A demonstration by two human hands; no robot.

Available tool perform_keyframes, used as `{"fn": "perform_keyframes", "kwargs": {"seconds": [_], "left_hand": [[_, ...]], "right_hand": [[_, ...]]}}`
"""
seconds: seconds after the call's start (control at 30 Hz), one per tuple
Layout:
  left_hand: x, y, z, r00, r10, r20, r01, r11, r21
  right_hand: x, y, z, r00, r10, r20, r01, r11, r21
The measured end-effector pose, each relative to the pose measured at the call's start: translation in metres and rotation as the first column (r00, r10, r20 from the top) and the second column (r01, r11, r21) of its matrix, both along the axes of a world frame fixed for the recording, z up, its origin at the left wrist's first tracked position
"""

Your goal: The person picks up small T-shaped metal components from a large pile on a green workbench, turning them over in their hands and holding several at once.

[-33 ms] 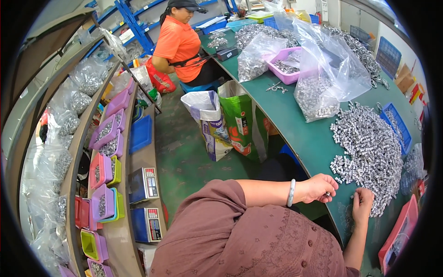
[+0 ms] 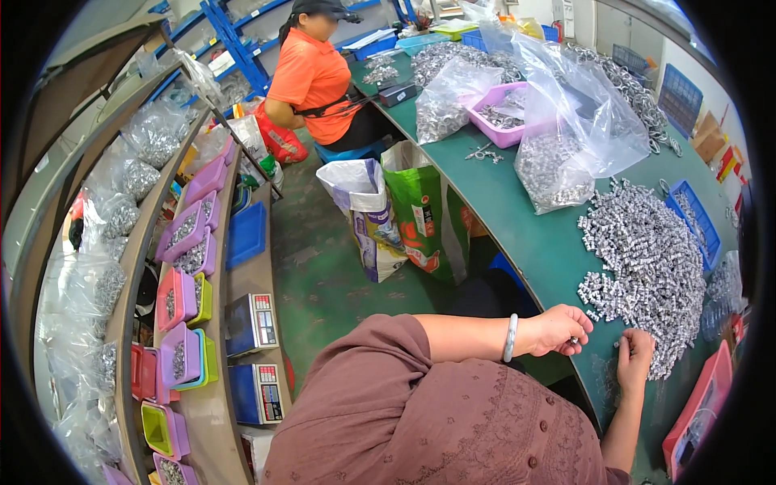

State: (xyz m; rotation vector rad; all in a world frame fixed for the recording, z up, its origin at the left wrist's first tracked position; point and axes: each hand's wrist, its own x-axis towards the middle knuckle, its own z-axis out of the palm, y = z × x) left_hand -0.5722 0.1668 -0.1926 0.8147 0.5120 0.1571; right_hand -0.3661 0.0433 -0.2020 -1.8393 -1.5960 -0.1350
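My left hand [image 2: 556, 331], with a pale bangle [image 2: 510, 338] on its wrist, is closed over the near edge of the green table. A small silvery metal part [image 2: 574, 340] shows between its fingertips. To its right, my right hand [image 2: 637, 353] rests at the near edge of a large heap of small silvery metal parts [image 2: 647, 267]. Its fingers are curled together, and what they hold, if anything, is too small to make out.
Beyond the heap stand a clear bag of metal parts [image 2: 558, 166] and a pink tray [image 2: 493, 136]. A blue tray [image 2: 693, 222] and a red tray [image 2: 702, 412] lie rightward. Two sacks [image 2: 428, 218] stand beside the table [image 2: 493, 210]. A co-worker [image 2: 315, 81] sits farther off. Shelves with bins [image 2: 182, 356] line the left.
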Motion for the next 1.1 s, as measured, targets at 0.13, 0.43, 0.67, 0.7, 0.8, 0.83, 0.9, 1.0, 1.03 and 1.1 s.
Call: {"fn": "perform_keyframes", "kwargs": {"seconds": [0.13, 0.43, 0.67, 0.7, 0.8, 0.83, 0.9, 1.0, 1.03, 1.1], "left_hand": [[0.003, -0.001, 0.001, 1.0, -0.02, -0.017, 0.02, 1.0, 0.011], [0.009, -0.001, 0.001, 0.999, -0.035, -0.042, 0.035, 0.999, 0.008], [0.013, -0.001, -0.002, 0.999, -0.041, -0.029, 0.041, 0.999, -0.007], [0.013, -0.001, -0.003, 0.999, -0.042, -0.03, 0.042, 0.999, -0.008], [0.013, -0.001, -0.003, 0.999, -0.042, -0.024, 0.041, 0.999, -0.018], [0.014, -0.001, -0.003, 0.999, -0.041, -0.024, 0.041, 0.999, -0.019], [0.014, -0.001, -0.003, 0.999, -0.042, -0.024, 0.041, 0.999, -0.02], [0.015, -0.001, -0.003, 0.999, -0.045, -0.028, 0.044, 0.999, -0.005], [0.015, -0.001, -0.003, 0.999, -0.045, -0.029, 0.045, 0.999, -0.004], [0.016, -0.002, -0.004, 0.998, -0.046, -0.029, 0.046, 0.999, -0.004]], "right_hand": [[-0.001, 0.0, 0.002, 0.999, 0.021, -0.042, -0.02, 1.0, 0.011], [-0.005, -0.002, 0.008, 0.983, 0.042, -0.178, -0.041, 0.999, 0.014], [-0.002, -0.004, 0.006, 0.966, 0.019, -0.257, -0.027, 0.999, -0.03], [-0.002, -0.004, 0.005, 0.963, 0.017, -0.271, -0.027, 0.999, -0.034], [-0.002, -0.004, 0.005, 0.954, 0.015, -0.3, -0.029, 0.999, -0.043], [-0.001, -0.005, 0.004, 0.948, 0.015, -0.317, -0.032, 0.998, -0.048], [-0.002, -0.004, 0.005, 0.945, 0.027, -0.325, -0.042, 0.998, -0.039], [-0.004, -0.004, 0.007, 0.949, 0.049, -0.313, -0.058, 0.998, -0.02], [-0.004, -0.004, 0.007, 0.954, 0.06, -0.294, -0.066, 0.998, -0.012], [-0.005, -0.003, 0.008, 0.952, 0.069, -0.3, -0.073, 0.997, 0.0]]}}
